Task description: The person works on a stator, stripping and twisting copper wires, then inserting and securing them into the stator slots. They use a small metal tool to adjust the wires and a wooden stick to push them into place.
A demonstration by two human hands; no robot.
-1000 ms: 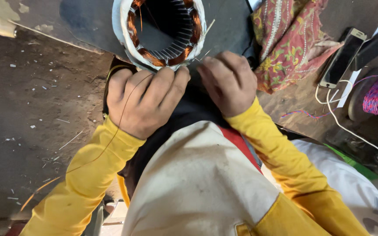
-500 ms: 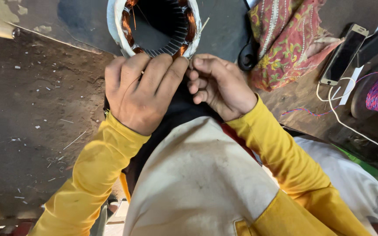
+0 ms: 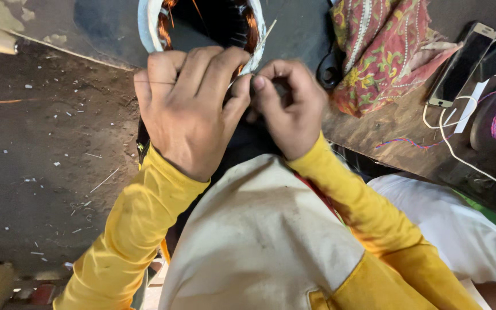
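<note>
The left hand (image 3: 188, 109) lies spread over the near rim of the motor ring (image 3: 202, 26), grip closed on it. Just beside it, the right hand (image 3: 291, 109) pinches shut at the rim's right edge; what it holds is hidden.

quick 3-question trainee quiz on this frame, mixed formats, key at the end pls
1. True or false: the left hand lies over the near rim of the round motor stator wound with copper wire.
2. Which hand has its fingertips pinched together beside the stator's rim? A) left B) right C) neither
3. Fill in: the phone on the bench lies to the right of a patterned red ____.

Key
1. True.
2. B: the right hand is pinched; what it grips is too small to tell.
3. Cloth.
</note>
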